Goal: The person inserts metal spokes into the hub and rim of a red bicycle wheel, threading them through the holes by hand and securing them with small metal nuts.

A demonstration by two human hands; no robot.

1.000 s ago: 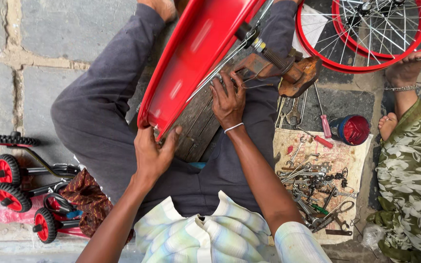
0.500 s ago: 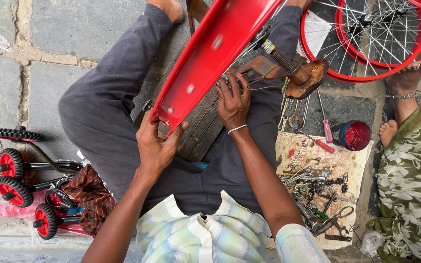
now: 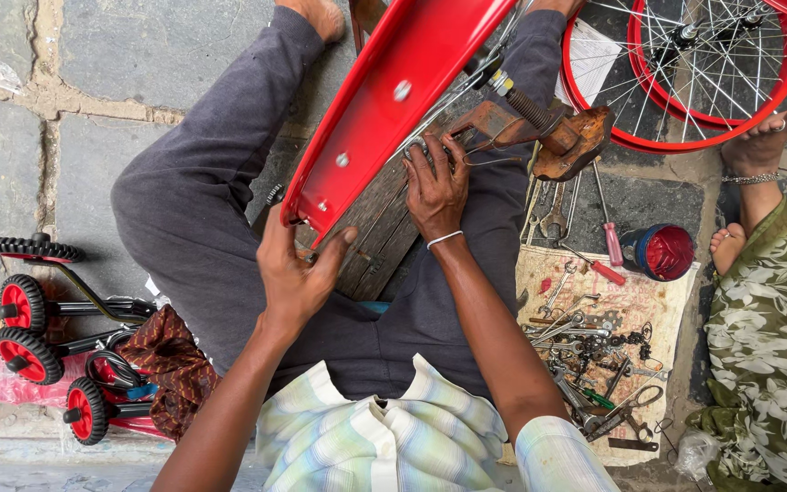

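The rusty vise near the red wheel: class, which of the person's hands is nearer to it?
Right. The right hand works just beside the rusty vise; the left hand grips the red fender's lower end, farther away.

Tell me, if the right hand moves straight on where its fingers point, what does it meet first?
The right hand points up the picture; its fingers already touch the thin rods beside the red mudguard. Going on, it probably meets that mudguard first, though depth is unclear.
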